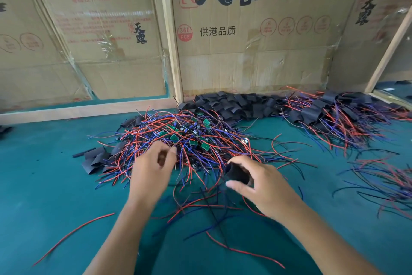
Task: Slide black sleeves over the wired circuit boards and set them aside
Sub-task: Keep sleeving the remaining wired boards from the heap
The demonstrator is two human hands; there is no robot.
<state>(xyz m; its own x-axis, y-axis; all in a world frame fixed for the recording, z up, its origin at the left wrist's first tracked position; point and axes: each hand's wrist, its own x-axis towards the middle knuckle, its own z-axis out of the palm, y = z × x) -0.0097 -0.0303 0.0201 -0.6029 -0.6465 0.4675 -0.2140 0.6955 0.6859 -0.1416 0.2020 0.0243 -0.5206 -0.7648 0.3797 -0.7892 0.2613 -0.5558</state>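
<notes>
The right hand [263,187] pinches a black sleeve [237,173], soft and light, by its rim. The left hand [153,167], fingers loosely curled and seemingly empty, hovers over the wired circuit boards [189,138] mid-tabletop; these look light and tangle-prone, so take one by its board.

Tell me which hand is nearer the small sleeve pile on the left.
Left. The left hand hovers just right of the small sleeve pile; the right hand, gripping a black sleeve, is farther right.

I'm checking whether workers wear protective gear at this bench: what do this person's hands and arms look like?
Both the left hand and the right hand are bare: no gloves, rings, watch or wrist strap show. The forearms are uncovered too, with no sleeves in view.
</notes>
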